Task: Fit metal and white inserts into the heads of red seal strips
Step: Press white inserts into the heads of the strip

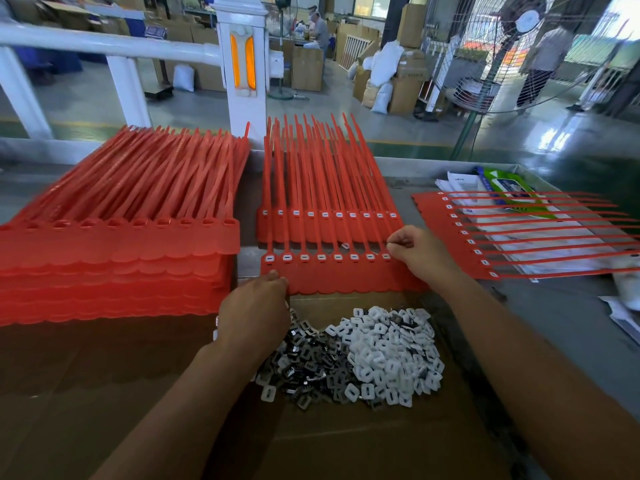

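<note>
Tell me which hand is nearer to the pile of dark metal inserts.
Left. The left hand lies at the left edge of the metal inserts, pinching the front seal strip sheet; the right hand is farther, beyond the white inserts at that sheet's rightmost head.

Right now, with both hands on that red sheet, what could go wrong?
The right hand covers the rightmost heads of the red sheet, so a crooked insert there might go unseen. The metal and white inserts lie mixed in one pile, so a wrong pick seems possible. One loose white piece lies among the strips behind and could get lost.
</note>
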Demonstrator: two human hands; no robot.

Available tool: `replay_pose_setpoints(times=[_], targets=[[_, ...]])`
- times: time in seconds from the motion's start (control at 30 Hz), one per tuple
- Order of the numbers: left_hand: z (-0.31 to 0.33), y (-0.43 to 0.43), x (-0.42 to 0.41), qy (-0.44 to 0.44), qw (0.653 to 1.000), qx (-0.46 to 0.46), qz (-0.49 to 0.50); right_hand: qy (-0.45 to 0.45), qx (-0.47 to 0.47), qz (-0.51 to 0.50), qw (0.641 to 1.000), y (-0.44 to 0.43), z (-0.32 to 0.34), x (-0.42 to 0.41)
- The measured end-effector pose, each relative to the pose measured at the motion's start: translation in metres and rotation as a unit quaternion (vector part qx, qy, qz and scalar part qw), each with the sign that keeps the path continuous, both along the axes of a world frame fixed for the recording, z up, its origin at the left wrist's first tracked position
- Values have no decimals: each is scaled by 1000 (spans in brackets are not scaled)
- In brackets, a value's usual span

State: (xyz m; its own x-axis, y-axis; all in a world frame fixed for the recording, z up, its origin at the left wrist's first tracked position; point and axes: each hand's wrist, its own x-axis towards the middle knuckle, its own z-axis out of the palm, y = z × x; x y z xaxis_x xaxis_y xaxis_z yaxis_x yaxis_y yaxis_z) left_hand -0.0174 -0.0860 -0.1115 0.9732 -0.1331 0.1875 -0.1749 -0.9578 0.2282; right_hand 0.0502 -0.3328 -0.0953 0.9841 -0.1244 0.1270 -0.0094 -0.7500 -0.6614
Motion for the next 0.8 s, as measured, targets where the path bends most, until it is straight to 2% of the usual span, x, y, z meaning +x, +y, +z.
replay_pose_setpoints(times=[0.1, 0.2, 0.33, 0.5, 0.8], targets=[[0, 0, 0, 1, 1000, 2, -1, 1, -10, 53, 999, 6, 13, -22], [-1, 0, 1, 2, 1000, 1, 0, 90, 7, 149, 985, 11, 24, -44], [0, 0, 0, 1, 1000, 7, -3, 172, -55, 249, 951, 16, 32, -53], [0, 0, 1, 2, 1000, 7, -5, 197, -68, 266, 941, 18, 25, -55], [1, -1, 0, 0, 1000, 9, -2, 168, -62, 256, 950, 19, 21, -60]])
